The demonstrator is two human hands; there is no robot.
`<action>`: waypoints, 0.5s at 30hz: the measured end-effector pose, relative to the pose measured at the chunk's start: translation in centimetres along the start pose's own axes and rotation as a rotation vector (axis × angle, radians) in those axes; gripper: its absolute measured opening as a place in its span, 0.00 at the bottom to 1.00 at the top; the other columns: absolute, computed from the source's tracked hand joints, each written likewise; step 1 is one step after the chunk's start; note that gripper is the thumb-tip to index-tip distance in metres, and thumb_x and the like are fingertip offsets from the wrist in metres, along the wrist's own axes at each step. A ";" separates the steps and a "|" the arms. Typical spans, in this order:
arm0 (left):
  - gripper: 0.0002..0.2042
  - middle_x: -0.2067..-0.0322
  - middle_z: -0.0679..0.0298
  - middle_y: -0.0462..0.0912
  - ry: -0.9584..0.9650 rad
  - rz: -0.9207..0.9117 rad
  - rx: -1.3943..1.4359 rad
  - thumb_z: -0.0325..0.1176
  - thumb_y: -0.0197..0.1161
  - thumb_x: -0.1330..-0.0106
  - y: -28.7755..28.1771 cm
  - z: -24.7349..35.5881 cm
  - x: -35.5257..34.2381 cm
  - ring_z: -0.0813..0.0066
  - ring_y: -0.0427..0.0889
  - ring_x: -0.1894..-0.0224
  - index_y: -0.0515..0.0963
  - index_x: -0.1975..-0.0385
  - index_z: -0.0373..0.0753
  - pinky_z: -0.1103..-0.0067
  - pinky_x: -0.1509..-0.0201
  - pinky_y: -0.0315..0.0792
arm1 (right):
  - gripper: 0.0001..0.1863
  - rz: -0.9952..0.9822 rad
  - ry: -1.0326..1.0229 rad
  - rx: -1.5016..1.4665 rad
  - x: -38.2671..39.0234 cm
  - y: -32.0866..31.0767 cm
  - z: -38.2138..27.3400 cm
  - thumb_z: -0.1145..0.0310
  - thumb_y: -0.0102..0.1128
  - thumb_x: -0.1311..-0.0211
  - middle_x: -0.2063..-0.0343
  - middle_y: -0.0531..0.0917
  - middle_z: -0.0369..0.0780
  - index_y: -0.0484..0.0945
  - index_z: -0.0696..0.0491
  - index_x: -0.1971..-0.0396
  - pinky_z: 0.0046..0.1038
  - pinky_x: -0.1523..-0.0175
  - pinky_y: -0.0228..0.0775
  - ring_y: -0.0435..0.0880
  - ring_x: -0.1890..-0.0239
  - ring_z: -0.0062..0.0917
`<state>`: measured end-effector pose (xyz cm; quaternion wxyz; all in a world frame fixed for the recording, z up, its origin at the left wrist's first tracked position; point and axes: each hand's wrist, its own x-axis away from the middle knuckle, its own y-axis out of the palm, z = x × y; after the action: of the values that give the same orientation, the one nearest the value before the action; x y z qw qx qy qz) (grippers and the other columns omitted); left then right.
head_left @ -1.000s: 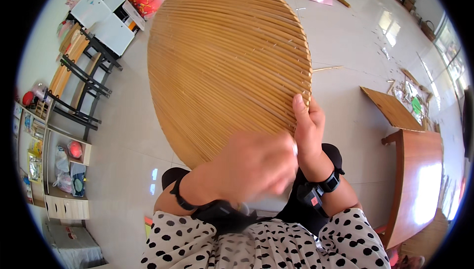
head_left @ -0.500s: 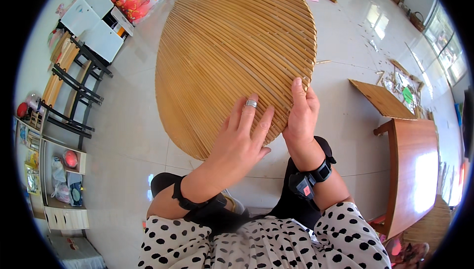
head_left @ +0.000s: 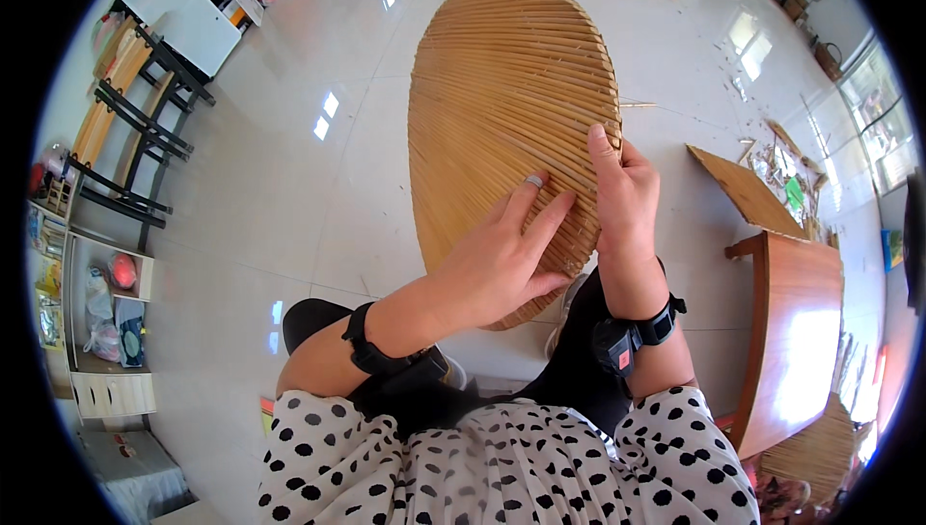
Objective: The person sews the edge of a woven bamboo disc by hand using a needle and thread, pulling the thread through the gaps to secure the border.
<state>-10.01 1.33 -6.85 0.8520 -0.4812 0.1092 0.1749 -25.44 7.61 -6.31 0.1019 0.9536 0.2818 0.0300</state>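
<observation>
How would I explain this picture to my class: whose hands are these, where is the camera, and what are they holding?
There is no robot here, only a person's two bare hands. The camera sits on the person's head and looks down; its wide fisheye lens bends straight edges near the rim. The right hand grips the edge of a ribbed, tan, fan-shaped piece, thumb on the face towards us. The left hand lies across its lower part, fingers spread. Beyond is a shiny tiled floor with scattered scraps at the right, near a brown wooden table.
</observation>
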 end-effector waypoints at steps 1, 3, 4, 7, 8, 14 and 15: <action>0.39 0.40 0.42 0.62 -0.011 -0.013 0.011 0.35 0.74 0.48 0.0 -0.1 0.0 0.42 0.67 0.40 0.61 0.36 0.35 0.63 0.40 0.70 | 0.17 -0.017 0.008 0.023 -0.2 -0.2 0.1 0.61 0.63 0.35 0.75 0.79 0.32 0.82 0.63 0.65 0.19 0.67 0.66 0.71 0.72 0.13; 0.36 0.39 0.46 0.63 -0.025 0.040 0.010 0.34 0.72 0.46 -0.8 -0.9 -0.3 0.43 0.67 0.39 0.63 0.37 0.36 0.63 0.40 0.70 | 0.17 -0.071 -0.002 0.084 0.0 -0.4 -0.2 0.61 0.63 0.35 0.75 0.80 0.32 0.82 0.63 0.64 0.19 0.68 0.66 0.71 0.73 0.13; 0.34 0.39 0.48 0.63 -0.029 0.066 0.012 0.33 0.71 0.45 -1.3 -1.6 -0.5 0.44 0.67 0.39 0.64 0.37 0.37 0.63 0.40 0.71 | 0.16 -0.094 -0.008 0.117 0.3 -0.3 -0.3 0.61 0.64 0.36 0.75 0.80 0.32 0.83 0.63 0.64 0.19 0.68 0.66 0.72 0.73 0.12; 0.28 0.37 0.53 0.64 0.019 0.279 -0.067 0.31 0.67 0.42 -4.0 -2.7 -1.5 0.49 0.67 0.37 0.69 0.40 0.41 0.64 0.39 0.71 | 0.16 -0.211 0.010 0.269 1.6 0.7 -0.5 0.63 0.64 0.37 0.75 0.82 0.33 0.83 0.62 0.61 0.20 0.69 0.68 0.73 0.74 0.12; 0.26 0.37 0.54 0.64 0.084 0.276 -0.176 0.31 0.66 0.41 -4.8 -3.1 -2.0 0.51 0.67 0.37 0.71 0.41 0.42 0.64 0.38 0.69 | 0.16 -0.250 -0.002 0.317 1.9 0.9 -0.4 0.63 0.65 0.37 0.75 0.82 0.33 0.83 0.62 0.60 0.20 0.69 0.68 0.73 0.74 0.12; 0.17 0.43 0.62 0.73 0.212 0.133 -0.387 0.34 0.63 0.39 -6.4 -4.9 -2.4 0.61 0.67 0.37 0.78 0.49 0.44 0.62 0.34 0.59 | 0.16 -0.486 -0.005 0.512 2.5 1.8 0.8 0.65 0.65 0.39 0.77 0.82 0.35 0.82 0.62 0.59 0.22 0.70 0.69 0.73 0.75 0.13; 0.16 0.46 0.62 0.75 0.194 0.100 -0.369 0.35 0.64 0.38 -6.3 -5.5 -2.2 0.62 0.68 0.38 0.78 0.50 0.45 0.62 0.35 0.58 | 0.16 -0.499 -0.001 0.526 2.5 1.8 0.9 0.65 0.65 0.39 0.77 0.82 0.35 0.82 0.62 0.59 0.22 0.70 0.69 0.73 0.75 0.13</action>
<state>-9.63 -6.83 -4.02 0.7253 -0.6374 0.1807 0.1870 -22.29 7.31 -6.81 -0.1428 0.8491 0.5037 -0.0699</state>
